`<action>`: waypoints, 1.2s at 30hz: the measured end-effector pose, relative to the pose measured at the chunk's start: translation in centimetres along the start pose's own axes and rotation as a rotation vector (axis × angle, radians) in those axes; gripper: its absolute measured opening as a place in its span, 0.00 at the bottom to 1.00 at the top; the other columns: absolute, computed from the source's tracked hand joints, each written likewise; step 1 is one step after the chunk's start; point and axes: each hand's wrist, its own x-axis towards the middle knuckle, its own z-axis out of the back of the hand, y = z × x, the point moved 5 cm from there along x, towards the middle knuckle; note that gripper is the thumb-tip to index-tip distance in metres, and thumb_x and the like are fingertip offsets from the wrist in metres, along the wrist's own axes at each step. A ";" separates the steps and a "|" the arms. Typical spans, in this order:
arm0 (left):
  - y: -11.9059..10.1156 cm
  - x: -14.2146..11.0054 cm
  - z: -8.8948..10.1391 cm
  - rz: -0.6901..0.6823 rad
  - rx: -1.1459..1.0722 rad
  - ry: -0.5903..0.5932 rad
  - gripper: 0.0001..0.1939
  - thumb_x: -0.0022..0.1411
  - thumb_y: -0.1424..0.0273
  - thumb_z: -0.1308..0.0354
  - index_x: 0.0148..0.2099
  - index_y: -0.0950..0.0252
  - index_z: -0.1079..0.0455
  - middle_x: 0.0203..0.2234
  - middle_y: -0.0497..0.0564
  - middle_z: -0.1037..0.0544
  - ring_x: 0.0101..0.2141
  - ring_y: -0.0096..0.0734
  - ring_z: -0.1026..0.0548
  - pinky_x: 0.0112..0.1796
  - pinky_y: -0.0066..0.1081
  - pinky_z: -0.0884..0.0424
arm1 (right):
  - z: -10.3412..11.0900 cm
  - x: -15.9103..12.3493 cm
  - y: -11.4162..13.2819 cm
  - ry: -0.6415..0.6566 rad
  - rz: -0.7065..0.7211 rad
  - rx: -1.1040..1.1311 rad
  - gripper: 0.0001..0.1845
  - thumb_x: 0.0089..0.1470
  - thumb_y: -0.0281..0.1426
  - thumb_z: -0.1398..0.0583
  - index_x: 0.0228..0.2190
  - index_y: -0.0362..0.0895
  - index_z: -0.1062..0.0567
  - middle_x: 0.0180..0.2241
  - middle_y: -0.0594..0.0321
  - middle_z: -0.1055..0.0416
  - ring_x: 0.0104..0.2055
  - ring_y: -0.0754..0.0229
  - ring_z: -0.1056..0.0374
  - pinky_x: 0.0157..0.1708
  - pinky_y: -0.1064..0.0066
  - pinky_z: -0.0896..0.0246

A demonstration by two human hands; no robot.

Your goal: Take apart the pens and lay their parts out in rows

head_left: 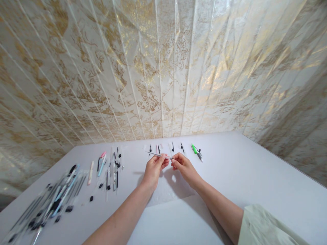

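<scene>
Above the middle of the table, my left hand (154,168) pinches a thin grey pen refill (153,153), whose long end sticks out to the left. My right hand (184,166) has its thumb and fingers closed on the other end, where a small dark tip shows. The two hands nearly meet, and fingertips hide part of the refill. Just beyond them lie several small dark pen parts, among them a black piece (182,147) and a pink stick (156,148). Right of these rests a green and grey pen (196,152).
A blurred heap of refills, pens and black caps (55,200) covers the table's left side. Nearer the middle lie a cream pen (90,173), a light blue pen (102,166) and several clear and black parts. A white sheet (168,221) lies in front. A gold-patterned curtain (153,85) hangs behind.
</scene>
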 end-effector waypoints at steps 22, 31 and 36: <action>0.2 0.2 0.2 -0.004 0.016 0.000 0.18 0.48 0.61 0.33 0.36 0.69 0.26 0.30 0.53 0.22 0.32 0.27 0.24 0.41 0.30 0.28 | 0.0 0.2 -0.4 0.010 -0.016 -0.010 0.16 0.47 0.44 0.38 0.29 0.45 0.32 0.25 0.66 0.31 0.25 0.64 0.38 0.28 0.71 0.42; 0.4 0.2 0.2 0.005 0.010 0.000 0.18 0.47 0.60 0.32 0.36 0.69 0.26 0.31 0.53 0.22 0.32 0.27 0.24 0.40 0.29 0.27 | 0.1 0.2 -0.2 -0.006 0.017 -0.048 0.14 0.48 0.42 0.38 0.28 0.45 0.32 0.26 0.66 0.31 0.26 0.64 0.37 0.29 0.71 0.41; 0.4 0.2 0.3 0.001 0.018 0.004 0.18 0.48 0.60 0.33 0.36 0.69 0.26 0.31 0.53 0.22 0.32 0.27 0.24 0.40 0.29 0.28 | 0.0 0.3 -0.7 0.020 -0.039 -0.071 0.16 0.52 0.43 0.43 0.25 0.43 0.32 0.22 0.65 0.32 0.22 0.66 0.40 0.27 0.71 0.44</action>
